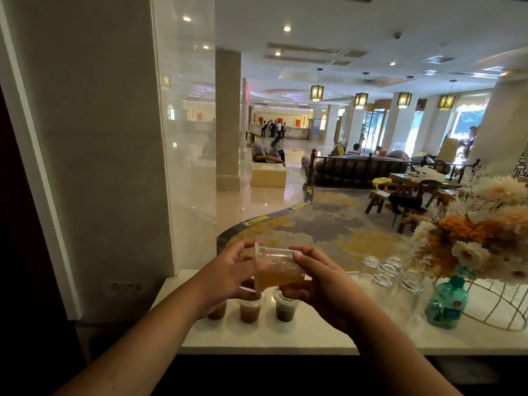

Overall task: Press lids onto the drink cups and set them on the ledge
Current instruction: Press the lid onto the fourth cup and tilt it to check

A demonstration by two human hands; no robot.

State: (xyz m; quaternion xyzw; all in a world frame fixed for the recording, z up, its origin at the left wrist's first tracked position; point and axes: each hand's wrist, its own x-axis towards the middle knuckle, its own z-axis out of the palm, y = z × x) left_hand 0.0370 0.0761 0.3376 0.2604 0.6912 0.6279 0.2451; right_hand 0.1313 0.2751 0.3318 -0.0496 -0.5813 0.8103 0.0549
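Note:
Both hands hold one clear plastic drink cup (278, 270) with amber liquid, tipped on its side above the white ledge (300, 335). Its lidded mouth points left. My left hand (228, 274) grips the lid end and my right hand (317, 278) grips the base end. Below them three lidded cups stand in a row on the ledge: a brown one (217, 310) partly hidden by my left wrist, a brown one (250, 309) in the middle, and a darker one (285, 308) on the right.
Several upturned clear glasses (391, 274) stand on the ledge to the right. Beside them are a green bottle (447, 304) and a wire basket with flowers (485, 244). A pillar wall (100, 167) bounds the left. A lobby lies beyond the ledge.

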